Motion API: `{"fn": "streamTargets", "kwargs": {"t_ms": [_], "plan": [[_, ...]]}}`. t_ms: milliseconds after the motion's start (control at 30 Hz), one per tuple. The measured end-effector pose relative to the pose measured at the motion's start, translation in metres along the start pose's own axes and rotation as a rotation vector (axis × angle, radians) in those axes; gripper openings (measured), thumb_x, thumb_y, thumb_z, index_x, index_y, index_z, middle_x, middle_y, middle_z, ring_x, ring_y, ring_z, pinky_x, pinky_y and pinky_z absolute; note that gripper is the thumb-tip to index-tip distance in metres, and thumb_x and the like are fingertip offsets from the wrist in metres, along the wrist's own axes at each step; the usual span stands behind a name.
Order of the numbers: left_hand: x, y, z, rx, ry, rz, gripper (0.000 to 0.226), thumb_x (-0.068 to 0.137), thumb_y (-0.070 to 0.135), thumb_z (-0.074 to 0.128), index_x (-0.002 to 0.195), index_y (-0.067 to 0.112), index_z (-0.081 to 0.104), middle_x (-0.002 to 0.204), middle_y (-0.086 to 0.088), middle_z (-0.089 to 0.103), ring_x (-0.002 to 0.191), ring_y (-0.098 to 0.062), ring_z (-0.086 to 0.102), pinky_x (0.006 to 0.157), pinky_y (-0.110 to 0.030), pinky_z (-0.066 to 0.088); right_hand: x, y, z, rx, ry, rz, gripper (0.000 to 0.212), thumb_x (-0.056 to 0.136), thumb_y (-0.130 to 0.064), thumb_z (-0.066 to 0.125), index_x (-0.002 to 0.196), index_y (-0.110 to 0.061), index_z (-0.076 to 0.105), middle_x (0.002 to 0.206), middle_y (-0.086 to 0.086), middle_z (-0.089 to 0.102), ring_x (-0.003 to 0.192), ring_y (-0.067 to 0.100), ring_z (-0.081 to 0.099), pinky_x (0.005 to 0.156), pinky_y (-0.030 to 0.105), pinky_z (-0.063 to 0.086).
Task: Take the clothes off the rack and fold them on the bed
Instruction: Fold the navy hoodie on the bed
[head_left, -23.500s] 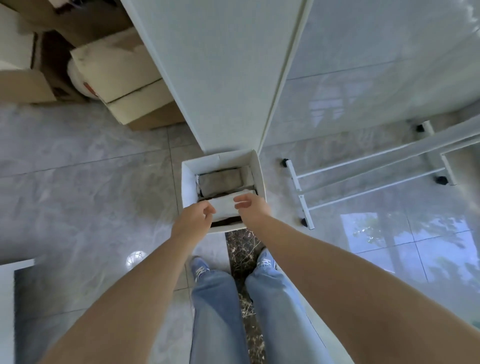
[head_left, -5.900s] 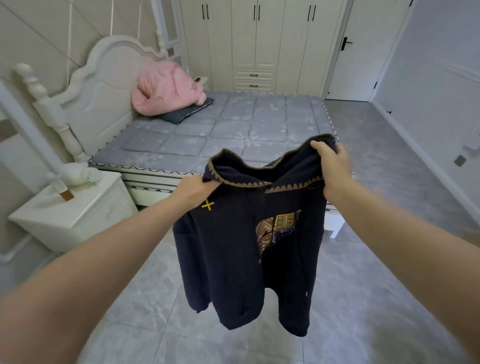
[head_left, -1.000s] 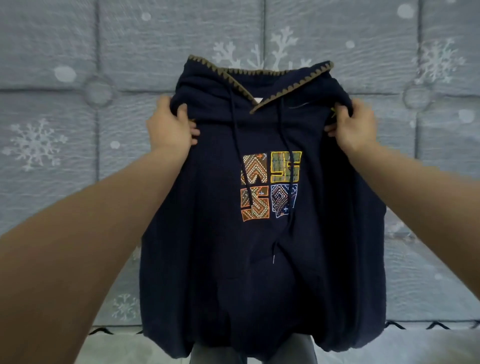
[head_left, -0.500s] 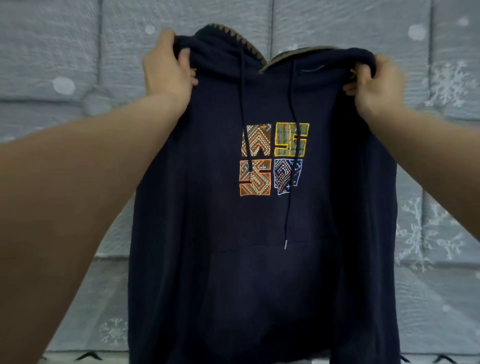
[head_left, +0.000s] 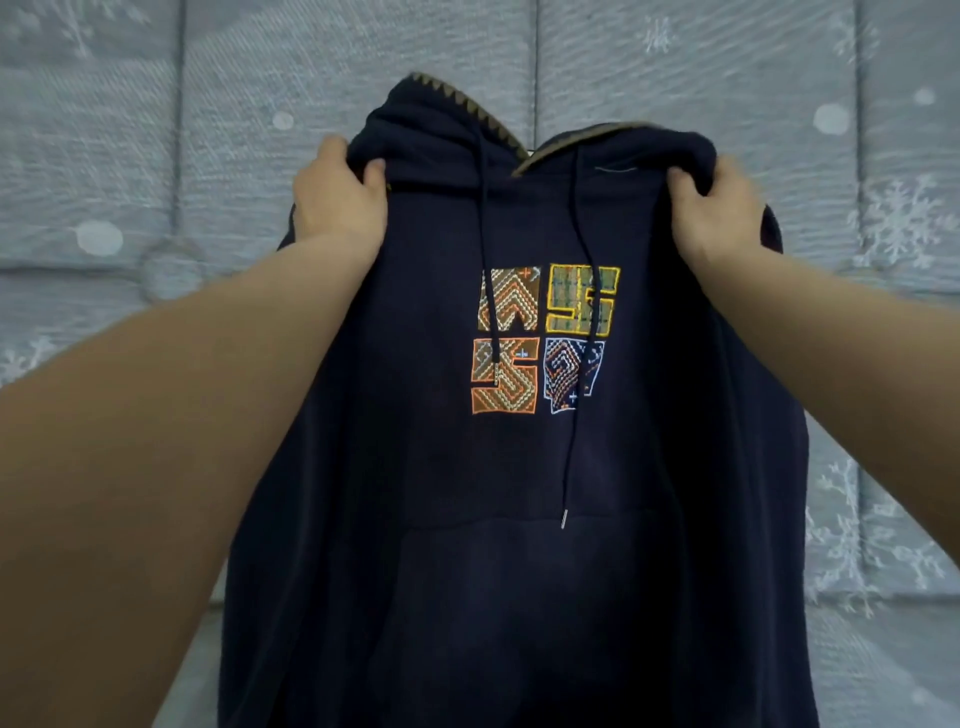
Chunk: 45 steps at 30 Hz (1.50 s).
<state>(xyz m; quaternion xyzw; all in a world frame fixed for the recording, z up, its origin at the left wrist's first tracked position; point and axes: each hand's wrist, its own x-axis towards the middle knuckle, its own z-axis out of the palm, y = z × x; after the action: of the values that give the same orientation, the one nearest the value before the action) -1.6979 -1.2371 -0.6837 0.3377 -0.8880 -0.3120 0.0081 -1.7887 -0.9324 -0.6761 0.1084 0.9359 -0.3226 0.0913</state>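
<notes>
A dark navy hoodie (head_left: 519, 467) is held front side up over the bed (head_left: 156, 156), its hood at the far end and its hem running off the near edge of the view. The left hand (head_left: 340, 200) grips the hoodie's left shoulder, thumb curled over a bunch of cloth beside the hood; the right hand (head_left: 719, 208) grips the right shoulder the same way, fingers pinching a fold. On the hoodie's chest sits an embroidered patch (head_left: 543, 340) of four patterned blocks, and two drawstrings (head_left: 571, 364) hang down from the neck, one crossing the patch, the other ending at a metal tip above the front pocket (head_left: 545, 597). The hood's rim carries a tan zigzag trim (head_left: 467, 106). Beyond the hoodie on every side lies the bed's grey quilted cover with snowflake prints, flat and open to the left, right and far side of the hoodie. Whether the hoodie's lower part touches the cover cannot be told.
</notes>
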Motion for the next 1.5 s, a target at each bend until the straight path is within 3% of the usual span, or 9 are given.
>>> {"fn": "streamTargets", "kwargs": {"t_ms": [200,333,433,533,633,1100,1333,1400,1500], "plan": [[0.01,0.003,-0.002,-0.018,0.132,-0.076,0.037,0.102,0.031,0.048,0.125,0.003,0.051,0.129,-0.016,0.053,0.112,-0.025,0.054,0.075,-0.019,0.03,0.022,-0.013,0.016,0.077,0.091,-0.101,0.036,0.096,-0.026,0.046,0.119,-0.005,0.063,0.119,0.012,0.066,0.115,0.024,0.059,0.088,0.022,0.036],[-0.008,-0.008,0.008,-0.13,0.096,-0.013,0.067,0.095,0.032,0.057,0.153,0.014,0.026,0.136,-0.008,0.049,0.117,-0.024,0.055,0.099,-0.034,0.045,-0.02,0.002,0.032,0.078,0.141,-0.285,0.058,0.096,-0.012,0.047,0.151,0.002,0.032,0.159,0.024,0.025,0.148,0.03,0.027,0.115,0.011,0.017],[-0.053,0.009,0.021,-0.029,0.162,0.049,0.087,0.091,0.036,0.058,0.159,0.014,0.008,0.153,-0.013,0.035,0.138,-0.027,0.04,0.116,-0.048,0.03,-0.073,0.004,0.045,-0.008,0.123,-0.426,0.072,0.097,-0.015,0.05,0.158,-0.004,0.015,0.165,0.024,-0.002,0.154,0.031,0.007,0.126,0.041,0.014],[-0.122,0.017,0.039,0.181,0.046,0.305,0.079,0.094,0.043,0.045,0.16,0.019,0.007,0.166,-0.011,0.003,0.153,-0.026,0.009,0.124,-0.049,0.01,-0.133,0.019,0.064,-0.222,0.024,-0.423,0.064,0.104,-0.025,0.041,0.161,-0.015,0.013,0.168,0.012,0.0,0.155,0.032,0.003,0.123,0.055,0.012],[-0.178,-0.014,0.058,0.335,-0.14,0.493,0.064,0.103,0.045,0.034,0.159,0.025,0.01,0.167,-0.008,0.0,0.154,-0.029,-0.001,0.122,-0.054,0.01,-0.185,0.044,0.072,-0.431,-0.053,-0.396,0.058,0.108,-0.03,0.03,0.161,-0.024,0.007,0.169,0.006,-0.003,0.155,0.026,-0.001,0.124,0.051,0.01],[-0.259,-0.077,0.039,0.534,-0.246,0.475,0.066,0.103,0.046,0.034,0.16,0.025,0.008,0.167,-0.006,-0.002,0.153,-0.03,-0.004,0.123,-0.053,0.009,-0.301,0.106,0.046,-0.648,-0.242,-0.367,0.06,0.107,-0.042,0.025,0.161,-0.023,0.007,0.169,0.002,-0.005,0.155,0.027,-0.01,0.125,0.052,0.005],[-0.307,-0.099,0.01,0.5,-0.403,0.444,0.065,0.102,0.046,0.035,0.159,0.032,0.008,0.167,-0.003,-0.009,0.153,-0.028,-0.008,0.124,-0.05,0.009,-0.37,0.114,0.025,-0.619,-0.428,-0.351,0.072,0.102,-0.032,0.043,0.161,-0.024,0.004,0.168,0.003,-0.013,0.153,0.026,-0.016,0.125,0.051,0.002],[-0.317,-0.102,0.001,0.511,-0.457,0.426,0.067,0.1,0.043,0.04,0.159,0.032,0.01,0.167,-0.002,-0.007,0.153,-0.026,-0.006,0.124,-0.048,0.01,-0.378,0.109,0.018,-0.615,-0.456,-0.331,0.076,0.096,-0.026,0.05,0.161,-0.026,0.011,0.168,0.005,-0.006,0.154,0.027,-0.01,0.125,0.048,0.005],[-0.329,-0.097,-0.015,0.419,-0.463,0.333,0.051,0.102,0.038,0.042,0.152,0.026,0.036,0.162,-0.001,0.024,0.152,-0.021,0.015,0.119,-0.041,0.027,-0.376,0.091,0.008,-0.546,-0.398,-0.288,0.065,0.087,-0.019,0.062,0.149,-0.023,0.044,0.157,0.007,0.032,0.147,0.03,0.024,0.115,0.048,0.034]]}}
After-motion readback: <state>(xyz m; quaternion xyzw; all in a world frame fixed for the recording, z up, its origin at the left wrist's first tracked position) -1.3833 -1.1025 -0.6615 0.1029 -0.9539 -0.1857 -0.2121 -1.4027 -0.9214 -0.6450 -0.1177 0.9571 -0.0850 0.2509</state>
